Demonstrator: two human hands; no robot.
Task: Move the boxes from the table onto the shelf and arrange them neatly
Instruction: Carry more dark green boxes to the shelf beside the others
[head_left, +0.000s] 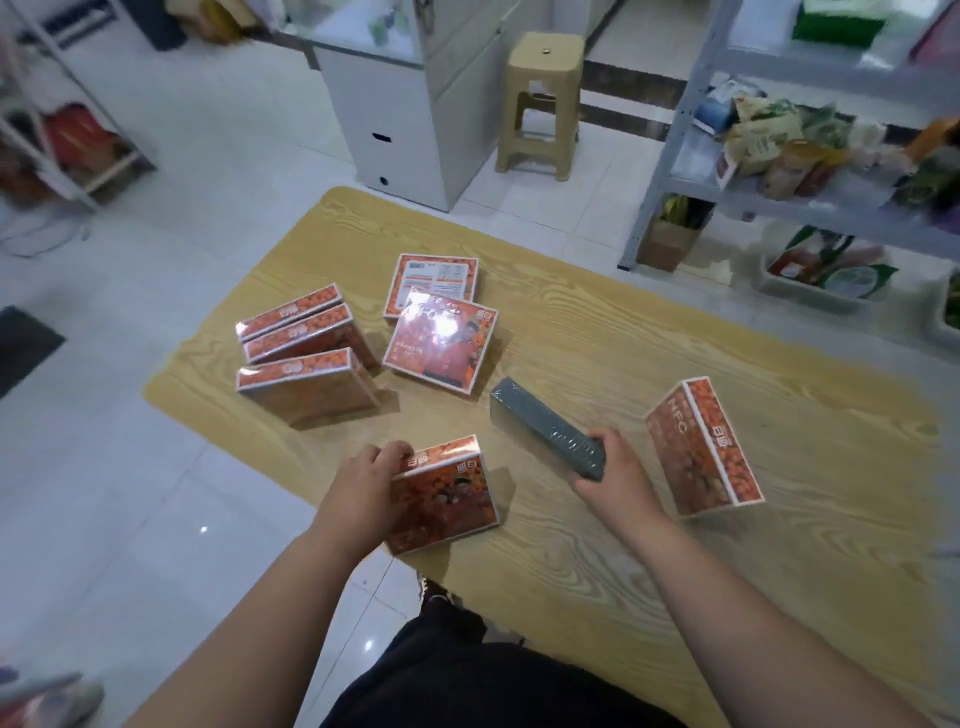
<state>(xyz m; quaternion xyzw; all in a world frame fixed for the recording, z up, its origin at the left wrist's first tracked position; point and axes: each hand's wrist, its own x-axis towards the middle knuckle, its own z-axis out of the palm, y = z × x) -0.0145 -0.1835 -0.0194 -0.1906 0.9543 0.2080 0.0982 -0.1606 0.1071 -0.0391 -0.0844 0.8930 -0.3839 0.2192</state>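
Several orange boxes lie on the wooden table (597, 332). My left hand (363, 478) grips the left edge of an upright orange box (447, 499) near the table's front. My right hand (615, 473) holds the near end of a long dark green box (540, 423) that lies flat. Another orange box (706, 447) stands on edge just right of my right hand. Further back, three orange boxes (306, 353) stand on edge at the left, and two more (441, 338) lie overlapping in the middle. The grey metal shelf (810, 208) stands at the far right.
The shelf holds snack packets (779, 140) and white bins (810, 286) with packets. A tan plastic stool (540, 104) and a white cabinet (410, 104) stand beyond the table. Another rack (67, 135) is at far left. White tiled floor surrounds the table.
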